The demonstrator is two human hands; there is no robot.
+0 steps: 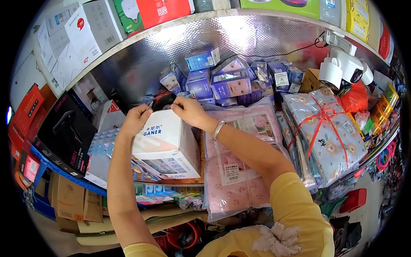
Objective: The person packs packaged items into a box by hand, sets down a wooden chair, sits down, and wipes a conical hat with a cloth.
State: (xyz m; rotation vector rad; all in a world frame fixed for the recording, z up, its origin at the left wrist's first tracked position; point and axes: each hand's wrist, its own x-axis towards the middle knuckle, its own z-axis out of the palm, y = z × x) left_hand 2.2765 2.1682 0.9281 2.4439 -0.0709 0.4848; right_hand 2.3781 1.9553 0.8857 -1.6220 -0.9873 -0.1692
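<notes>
White and printed with blue lettering, the box (165, 141) sits between the person's forearms, its top facing upward. The left hand (136, 120), fingers curled narrow, grips its edge at 11 o'clock; the right hand (188, 112), likewise closed, pinches it at 1 o'clock. Just beside the box, toward 3 o'clock, lies a pink wrapped package (244, 188). Purple boxes (237, 88) pile up at 1 to 2 o'clock; a black hair-dryer box (64, 135) leans at 9. Farther out at 3 o'clock rests a flowered bundle (338, 143) tied with red ribbon (324, 115).
</notes>
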